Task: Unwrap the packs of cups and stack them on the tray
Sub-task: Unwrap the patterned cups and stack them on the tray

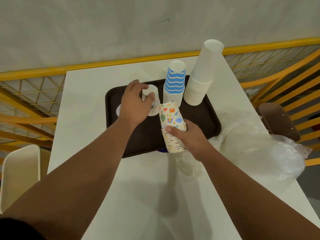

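White table (97, 170) carries a dark brown tray (204, 115) near its far edge, with yellow railing behind. At the tray's one o'clock stands a tall plain white stack (200, 80); at twelve, a blue striped stack (174, 80). The left hand (134, 103) curls its fingers around a short stack of cups (152, 101) at ten o'clock. The right hand (188, 135) grips a patterned stack (172, 125) at the tray's six o'clock edge.

To do it well, I'd set each stack down squarely, rims flat, before letting go. Crumpled clear wrapping (277, 153) lies at four o'clock; its extent is hard to read. Something blue under the patterned stack stays hidden.
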`<action>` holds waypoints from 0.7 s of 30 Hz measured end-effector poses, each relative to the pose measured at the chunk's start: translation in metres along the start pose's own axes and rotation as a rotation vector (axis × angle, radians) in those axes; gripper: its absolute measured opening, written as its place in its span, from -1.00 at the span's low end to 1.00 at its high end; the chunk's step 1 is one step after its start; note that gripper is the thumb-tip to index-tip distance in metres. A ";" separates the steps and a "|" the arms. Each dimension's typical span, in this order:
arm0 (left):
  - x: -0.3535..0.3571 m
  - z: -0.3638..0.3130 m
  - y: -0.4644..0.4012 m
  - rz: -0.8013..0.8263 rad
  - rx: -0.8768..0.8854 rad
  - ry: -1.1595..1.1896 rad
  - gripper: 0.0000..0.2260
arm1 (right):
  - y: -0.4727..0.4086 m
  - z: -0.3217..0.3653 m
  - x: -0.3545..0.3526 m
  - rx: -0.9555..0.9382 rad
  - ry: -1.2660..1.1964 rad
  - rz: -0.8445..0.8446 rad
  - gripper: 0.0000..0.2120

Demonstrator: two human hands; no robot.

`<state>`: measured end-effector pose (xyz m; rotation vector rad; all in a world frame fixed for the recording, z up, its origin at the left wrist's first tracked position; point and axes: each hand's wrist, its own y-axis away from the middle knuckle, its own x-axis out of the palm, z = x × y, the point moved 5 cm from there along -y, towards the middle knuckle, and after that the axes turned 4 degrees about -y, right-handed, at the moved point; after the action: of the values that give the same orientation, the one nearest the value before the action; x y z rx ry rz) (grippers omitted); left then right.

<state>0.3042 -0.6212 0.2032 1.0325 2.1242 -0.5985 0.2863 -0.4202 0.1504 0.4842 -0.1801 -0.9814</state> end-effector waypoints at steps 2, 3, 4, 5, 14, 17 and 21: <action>-0.006 -0.007 0.019 0.000 -0.064 0.243 -0.76 | 0.003 0.004 0.001 0.006 -0.066 0.063 -0.53; -0.002 -0.010 0.031 0.090 -0.128 0.404 -0.77 | 0.005 0.008 0.002 0.000 -0.084 0.098 -0.50; 0.006 -0.013 0.045 0.222 -0.191 0.571 -0.75 | 0.007 0.011 0.002 -0.011 -0.085 0.125 -0.46; 0.013 -0.015 0.056 0.334 -0.244 0.680 -0.71 | 0.008 0.014 0.003 -0.024 -0.073 0.137 -0.42; 0.018 -0.016 0.068 0.223 -0.379 0.698 -0.60 | 0.014 0.017 0.009 -0.115 0.166 0.021 -0.45; 0.020 -0.016 0.066 0.246 -0.393 0.661 -0.59 | 0.014 0.016 0.006 -0.114 0.130 -0.003 -0.48; 0.016 -0.021 0.057 0.232 -0.331 0.675 -0.69 | 0.014 0.021 0.004 -0.143 0.138 -0.056 -0.46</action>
<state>0.3353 -0.5664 0.1993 1.3864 2.4889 0.2574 0.2912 -0.4242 0.1754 0.4256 0.0273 -1.0038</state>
